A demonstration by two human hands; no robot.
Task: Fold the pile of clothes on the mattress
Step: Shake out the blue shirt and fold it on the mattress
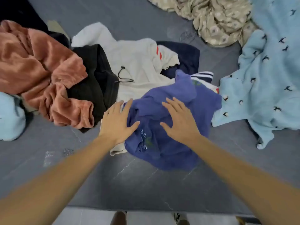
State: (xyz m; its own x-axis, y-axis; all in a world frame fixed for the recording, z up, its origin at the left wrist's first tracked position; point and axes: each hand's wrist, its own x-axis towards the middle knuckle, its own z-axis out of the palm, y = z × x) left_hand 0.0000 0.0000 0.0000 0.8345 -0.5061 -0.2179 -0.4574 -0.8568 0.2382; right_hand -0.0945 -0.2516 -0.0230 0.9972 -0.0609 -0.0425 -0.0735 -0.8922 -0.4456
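A crumpled purple-blue garment [172,148] with small embroidery lies on the grey mattress [129,184], near its front edge. My left hand [117,122] lies flat with spread fingers on the garment's left edge. My right hand [178,120] lies flat with spread fingers on its middle. Neither hand grips any cloth. Behind the garment sits the pile: a white hoodie [138,62] with red stripes and a black drawstring, a black garment [97,85] and a navy piece [185,57].
A fuzzy rust-pink garment [40,75] lies at the left, with light-blue cloth [11,117] below it. A light-blue blanket with black birds [266,78] covers the right. A beige patterned cloth [215,18] is at the back. Floor and feet show below the mattress edge.
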